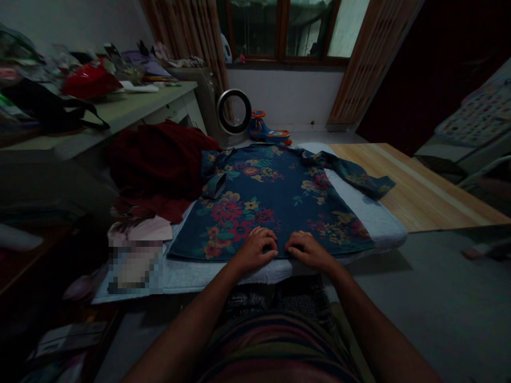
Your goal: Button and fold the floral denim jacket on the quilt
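A dark blue long-sleeved top [275, 197] with a red and yellow floral print lies spread out in front of me, its hem towards my body. Its right-hand sleeve reaches out sideways; the left-hand one is folded in, with the cuff opening showing. On the fabric just above the hem rests my left hand [259, 247], fingers curved and thumb apart from them. My right hand [301, 247] lies close beside it in a similar loose curve, fingertips touching the cloth. Neither hand visibly holds anything. Under the garment is a pale blue padded cloth [379, 226].
Dark red clothing [159, 159] is heaped at the left, above a pale pink cloth [147, 230]. A wooden board [423, 186] extends to the right. Behind stand a cluttered desk [159, 103], a front-loading washing machine [235, 111] and a blue-orange ride-on toy [265, 130].
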Tool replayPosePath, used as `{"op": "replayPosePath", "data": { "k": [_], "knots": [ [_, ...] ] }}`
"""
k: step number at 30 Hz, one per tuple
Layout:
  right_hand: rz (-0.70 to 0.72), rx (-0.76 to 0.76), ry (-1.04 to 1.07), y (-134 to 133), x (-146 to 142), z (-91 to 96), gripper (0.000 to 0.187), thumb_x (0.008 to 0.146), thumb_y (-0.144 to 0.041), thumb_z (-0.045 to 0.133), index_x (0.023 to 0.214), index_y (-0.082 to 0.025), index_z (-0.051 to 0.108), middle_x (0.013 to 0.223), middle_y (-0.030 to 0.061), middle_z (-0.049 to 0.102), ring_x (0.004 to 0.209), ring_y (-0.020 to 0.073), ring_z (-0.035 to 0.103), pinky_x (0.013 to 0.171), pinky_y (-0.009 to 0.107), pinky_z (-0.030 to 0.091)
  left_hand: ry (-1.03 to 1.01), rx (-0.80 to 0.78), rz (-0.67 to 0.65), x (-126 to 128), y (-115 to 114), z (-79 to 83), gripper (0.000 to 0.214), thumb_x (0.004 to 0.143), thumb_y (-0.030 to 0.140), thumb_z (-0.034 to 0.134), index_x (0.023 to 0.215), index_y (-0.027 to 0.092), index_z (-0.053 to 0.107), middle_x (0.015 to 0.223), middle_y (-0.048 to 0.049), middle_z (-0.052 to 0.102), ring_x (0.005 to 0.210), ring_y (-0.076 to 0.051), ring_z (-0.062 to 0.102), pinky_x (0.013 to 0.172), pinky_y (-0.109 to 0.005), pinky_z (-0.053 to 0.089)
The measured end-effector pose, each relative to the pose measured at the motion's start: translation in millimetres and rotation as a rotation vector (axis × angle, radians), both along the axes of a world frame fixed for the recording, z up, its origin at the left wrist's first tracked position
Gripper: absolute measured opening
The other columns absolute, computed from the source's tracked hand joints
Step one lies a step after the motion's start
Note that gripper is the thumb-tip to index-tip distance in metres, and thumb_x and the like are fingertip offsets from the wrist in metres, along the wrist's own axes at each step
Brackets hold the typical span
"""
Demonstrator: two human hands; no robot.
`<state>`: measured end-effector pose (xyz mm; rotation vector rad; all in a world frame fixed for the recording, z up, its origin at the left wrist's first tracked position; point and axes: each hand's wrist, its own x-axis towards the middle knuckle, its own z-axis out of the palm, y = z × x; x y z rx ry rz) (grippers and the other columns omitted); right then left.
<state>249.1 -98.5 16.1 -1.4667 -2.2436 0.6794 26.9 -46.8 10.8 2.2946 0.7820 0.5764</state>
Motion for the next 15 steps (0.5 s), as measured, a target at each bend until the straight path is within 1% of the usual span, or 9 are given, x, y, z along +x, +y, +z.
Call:
{"op": "replayPosePath", "data": {
  "k": [3, 5, 6, 8, 10, 13, 15],
  "knots": [
    [-0.142, 0.127, -0.052, -2.3, -2.7, -6.0, 0.024, 0.089, -0.017, 0.053, 0.107, -0.021, 0.067, 0.115, 0.0075, 0.063, 0.107, 0.0213, 0.052, 0.093, 0.038, 0.039, 0.030, 0.049, 0.018, 1.9, -0.8, -3.8, 0.018, 0.081, 0.025, 0.066, 0.099, 0.023, 0.069, 0.128, -0.0060, 0.059, 0.125, -0.024, 0.048, 0.110, -0.044, 0.034],
    [-0.191, 0.184, -0.159, -6.2, -2.3, -10.1, 0.032, 0.088, -0.019, 0.055, 0.117, -0.024, 0.065, 0.129, 0.0089, 0.058, 0.118, 0.0250, 0.048, 0.100, 0.043, 0.037, 0.067, 0.085, 0.023, 3.1, -1.0, -6.7, 0.028, 0.083, 0.025, 0.064, 0.110, 0.025, 0.067, 0.140, -0.0055, 0.052, 0.135, -0.026, 0.040, 0.114, -0.047, 0.030],
    [-0.205, 0.195, -0.213, -8.6, -0.4, -12.0, 0.035, 0.088, -0.020, 0.055, 0.121, -0.025, 0.064, 0.133, 0.0089, 0.056, 0.121, 0.0263, 0.046, 0.102, 0.045, 0.036, 0.090, 0.098, 0.021, 3.7, -1.3, -7.7, 0.030, 0.084, 0.025, 0.063, 0.114, 0.026, 0.066, 0.143, -0.0050, 0.050, 0.138, -0.027, 0.037, 0.116, -0.048, 0.027],
    [-0.235, 0.204, -0.298, -13.3, 7.9, -15.0, 0.039, 0.089, -0.021, 0.054, 0.126, -0.027, 0.061, 0.137, 0.0087, 0.054, 0.123, 0.0274, 0.046, 0.104, 0.048, 0.035, 0.128, 0.112, 0.019, 4.6, -2.1, -8.6, 0.031, 0.086, 0.025, 0.059, 0.117, 0.027, 0.065, 0.145, -0.0045, 0.050, 0.140, -0.027, 0.034, 0.117, -0.050, 0.025],
    [-0.280, 0.203, -0.348, -17.2, 21.7, -16.3, 0.040, 0.090, -0.021, 0.053, 0.128, -0.026, 0.060, 0.138, 0.0090, 0.054, 0.123, 0.0277, 0.047, 0.104, 0.048, 0.036, 0.148, 0.116, 0.022, 4.7, -3.4, -8.3, 0.031, 0.088, 0.026, 0.057, 0.119, 0.026, 0.064, 0.145, -0.0046, 0.050, 0.141, -0.027, 0.034, 0.118, -0.051, 0.024],
    [-0.372, 0.177, -0.384, -19.6, 44.2, -13.1, 0.038, 0.089, -0.020, 0.052, 0.126, -0.023, 0.062, 0.136, 0.0102, 0.056, 0.122, 0.0281, 0.050, 0.101, 0.046, 0.039, 0.167, 0.112, 0.023, 3.7, -4.6, -6.3, 0.031, 0.089, 0.027, 0.057, 0.120, 0.026, 0.063, 0.146, -0.0050, 0.049, 0.141, -0.027, 0.034, 0.118, -0.052, 0.023],
    [-0.423, 0.146, -0.403, -17.3, 52.4, -7.9, 0.035, 0.089, -0.019, 0.052, 0.122, -0.020, 0.064, 0.132, 0.0116, 0.058, 0.119, 0.0288, 0.051, 0.100, 0.046, 0.040, 0.178, 0.103, 0.018, 3.9, -3.5, -3.4, 0.033, 0.088, 0.026, 0.059, 0.120, 0.026, 0.063, 0.146, -0.0058, 0.049, 0.140, -0.028, 0.035, 0.117, -0.052, 0.024]
  ]
}}
